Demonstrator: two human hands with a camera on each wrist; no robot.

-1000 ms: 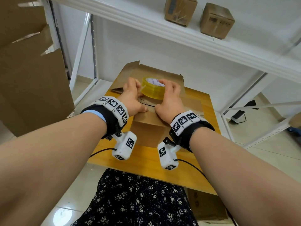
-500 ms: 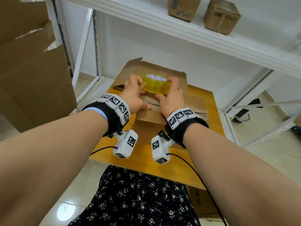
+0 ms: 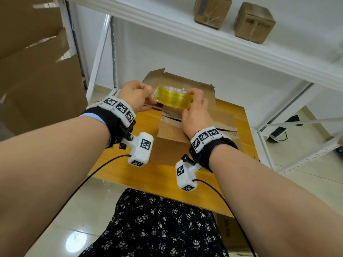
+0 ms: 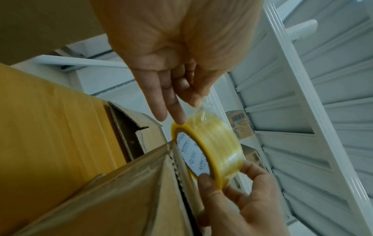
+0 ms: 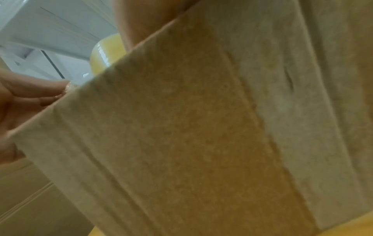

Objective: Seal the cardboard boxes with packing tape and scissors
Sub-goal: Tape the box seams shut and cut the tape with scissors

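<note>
While you stand at the yellow wooden desk [image 3: 148, 175], your right hand [image 3: 194, 115] holds the roll of clear yellowish packing tape [image 3: 173, 98] in the air just above the brown cardboard box [image 3: 172, 138], thumb on the near rim and fingers [image 4: 250, 169] wrapped over the outer band, so this grip is clamped on the roll. Your left hand [image 3: 136, 96] sits at the roll's left side; in the left wrist view its thumb and a curled finger pinch the thin clear loose end of the tape [image 4: 201, 106], while two straighter fingers point at the roll's rim, one of them touching it. The box stands on the desk with its top flaps folded down and a dark seam [image 4: 181, 177] between them showing; the roll's white printed core faces that seam. A flattened piece of brown cardboard [image 3: 178, 80] lies behind the box. Two small brown cartons [image 3: 254, 23] stand on the white shelf [image 3: 185, 36] above.
</note>
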